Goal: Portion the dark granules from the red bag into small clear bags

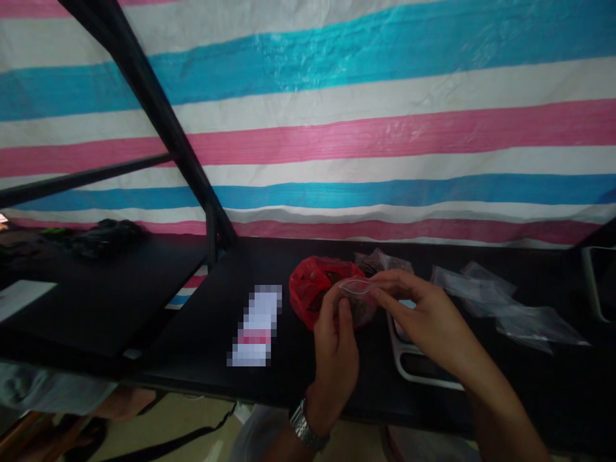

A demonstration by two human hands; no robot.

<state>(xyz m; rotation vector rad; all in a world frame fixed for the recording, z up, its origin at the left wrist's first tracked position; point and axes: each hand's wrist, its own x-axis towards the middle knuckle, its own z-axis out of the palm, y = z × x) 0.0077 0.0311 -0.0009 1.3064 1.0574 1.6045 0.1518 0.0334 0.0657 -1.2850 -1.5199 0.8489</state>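
Note:
A small clear zip bag [356,287] is held by its top edge between my two hands, and its mouth looks slightly parted. My left hand [337,346] pinches the left side of the bag with thumb and fingers; a metal watch is on that wrist. The right hand [418,311] pinches the opposite corner. Behind my left fingers sits an open red plastic bag [303,289] with dark brown contents. Under my right hand lies a digital scale [409,366] with a pale rim, partly covered. Another filled clear bag [385,260] rests behind my hands.
Several flat clear bags [505,305] lie to the right on the black table [202,353]. A blurred paper slip [257,324] is at left. A pale-edged device [601,282] stands at the right edge. Striped sheeting [385,135] and a black frame [149,96] rise behind.

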